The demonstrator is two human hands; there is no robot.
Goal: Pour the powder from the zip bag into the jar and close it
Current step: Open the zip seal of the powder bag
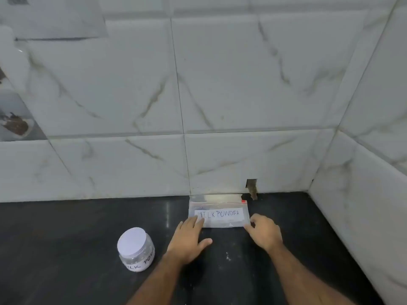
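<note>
A clear zip bag (222,213) with a white label reading MILK POWDER and a red zip slider lies flat on the black counter against the wall. My left hand (189,237) rests with spread fingers on the bag's near left corner. At the bag's near right corner my right hand (265,232) has its fingers curled at the edge; whether it pinches the bag is unclear. A clear plastic jar (136,249) with a white lid on top and a handwritten label stands to the left of my left hand, apart from it.
The black counter (77,238) meets white marble-look tiled walls (242,95) behind and on the right, forming a corner. A small notch (251,186) is cut in the wall just behind the bag. A few white powder specks (228,257) lie between my forearms.
</note>
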